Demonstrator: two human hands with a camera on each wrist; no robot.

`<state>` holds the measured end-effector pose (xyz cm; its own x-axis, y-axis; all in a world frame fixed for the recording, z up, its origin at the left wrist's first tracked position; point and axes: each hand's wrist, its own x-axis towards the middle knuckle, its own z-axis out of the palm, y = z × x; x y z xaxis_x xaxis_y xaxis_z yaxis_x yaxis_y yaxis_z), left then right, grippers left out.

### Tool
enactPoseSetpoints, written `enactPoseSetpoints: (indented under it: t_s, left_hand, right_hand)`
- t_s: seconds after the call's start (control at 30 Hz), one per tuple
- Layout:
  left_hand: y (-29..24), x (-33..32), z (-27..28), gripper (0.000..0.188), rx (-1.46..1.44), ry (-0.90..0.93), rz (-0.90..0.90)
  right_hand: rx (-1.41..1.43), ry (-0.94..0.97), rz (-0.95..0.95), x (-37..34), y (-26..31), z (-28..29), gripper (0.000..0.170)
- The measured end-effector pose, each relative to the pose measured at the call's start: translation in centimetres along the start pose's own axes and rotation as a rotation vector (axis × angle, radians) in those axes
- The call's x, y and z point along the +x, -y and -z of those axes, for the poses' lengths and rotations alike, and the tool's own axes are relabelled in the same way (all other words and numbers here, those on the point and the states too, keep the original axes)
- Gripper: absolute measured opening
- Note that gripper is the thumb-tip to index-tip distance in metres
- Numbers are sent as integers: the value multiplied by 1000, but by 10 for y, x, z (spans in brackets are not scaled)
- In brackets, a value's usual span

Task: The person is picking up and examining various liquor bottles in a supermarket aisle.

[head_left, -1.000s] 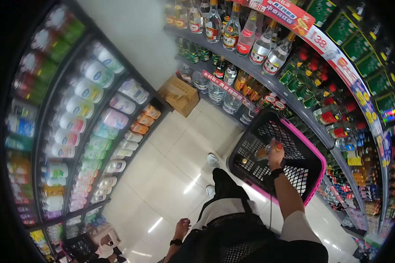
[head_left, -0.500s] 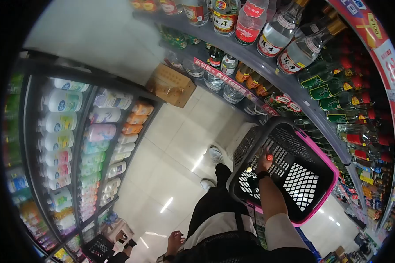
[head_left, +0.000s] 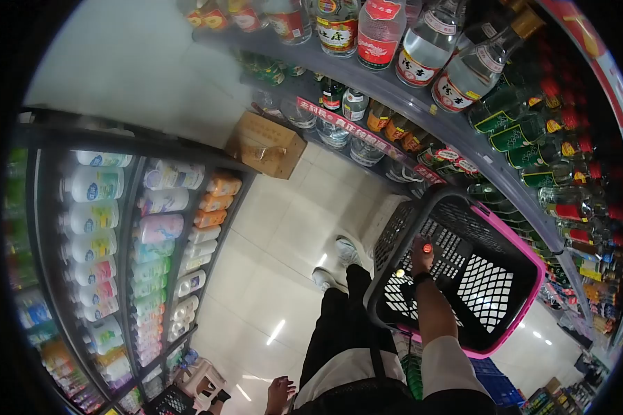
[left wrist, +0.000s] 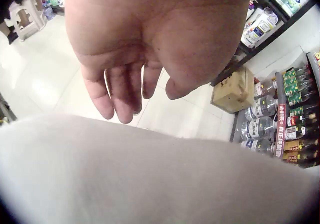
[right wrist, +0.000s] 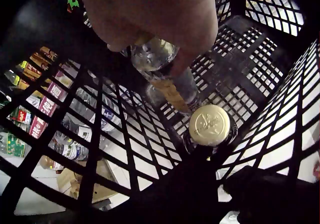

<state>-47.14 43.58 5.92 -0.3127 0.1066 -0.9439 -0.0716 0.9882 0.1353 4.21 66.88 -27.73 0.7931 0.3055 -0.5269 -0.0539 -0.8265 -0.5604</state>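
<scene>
Inside the black basket with a pink rim [head_left: 509, 238], my right hand [head_left: 422, 256] grips a bottle by its upper part; its red cap [head_left: 428, 248] shows in the head view. The right wrist view shows the clear bottle [right wrist: 170, 86] with a tan label under my right hand [right wrist: 155, 13], low in the basket. Beside it stands another bottle with a gold cap [right wrist: 209, 125]. My left hand [head_left: 280, 393] hangs by my body, and in the left wrist view the left hand [left wrist: 155, 43] has relaxed fingers and holds nothing.
Shelves of liquor bottles [head_left: 422, 52] curve along the right. Shelves of white and coloured bottles [head_left: 93, 221] stand at the left. A cardboard box [head_left: 266, 145] sits on the floor between them, and a pale stool [head_left: 204, 384] is at the lower left.
My right hand has carried the bottle from above the basket down into it. The head view has shifted nearer the liquor shelf. My left hand still hangs low.
</scene>
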Motion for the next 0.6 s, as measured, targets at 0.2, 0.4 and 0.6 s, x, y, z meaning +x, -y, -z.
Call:
enactPoseSetpoints:
  t_s: [0.2, 0.4, 0.6]
  left_hand:
    - [11, 21, 28, 34, 47, 36, -101]
    - [6, 52, 43, 32, 155, 128, -221]
    - [1, 61, 63, 33, 122, 161, -394]
  right_hand:
    - [39, 125, 232, -1, -1, 20, 34]
    - [-1084, 333, 927, -17, 48, 61, 29]
    - [-460, 195, 715, -125, 111, 138, 26]
